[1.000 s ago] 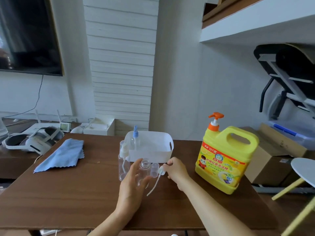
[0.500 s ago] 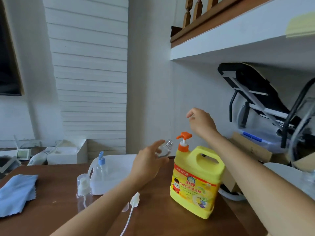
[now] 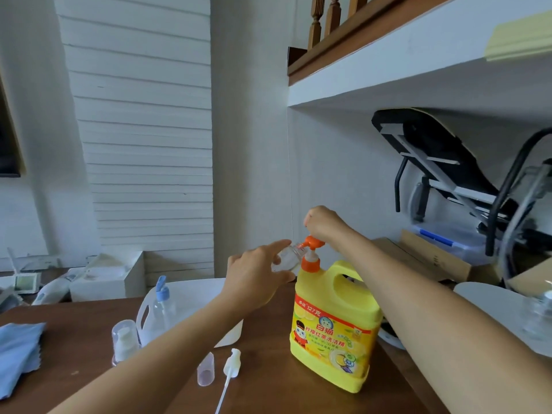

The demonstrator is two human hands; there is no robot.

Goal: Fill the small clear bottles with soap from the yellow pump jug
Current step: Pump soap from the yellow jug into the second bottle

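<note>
Filling step in hand. Left hand (image 3: 257, 279) grasps a small clear plastic bottle (image 3: 286, 259), tilted, its mouth at the spout. Right hand (image 3: 322, 225), apparently clenched, bears on the orange pump head (image 3: 312, 243) of the yellow plastic pump jug (image 3: 334, 324) beneath it. Next move calls for a steady downward press, with the mouth kept under the spout.

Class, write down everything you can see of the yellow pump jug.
The yellow pump jug looks like glossy plastic, with a moulded handle, an orange collar and pump head and a red and yellow label. It stands upright on the table. The right hand rests on the pump head; the left hand holds a small clear bottle at its spout.
</note>
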